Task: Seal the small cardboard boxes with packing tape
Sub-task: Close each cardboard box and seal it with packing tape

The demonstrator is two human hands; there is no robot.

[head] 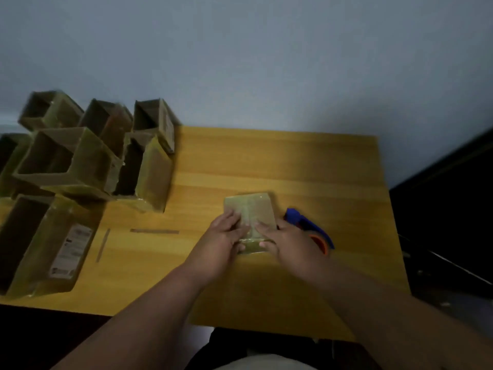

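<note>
packing desk, stacked boxes

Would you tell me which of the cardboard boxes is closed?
The small box under both hands near the blue tape dispenser; the boxes piled at the table's left show open, dark interiors.
</note>
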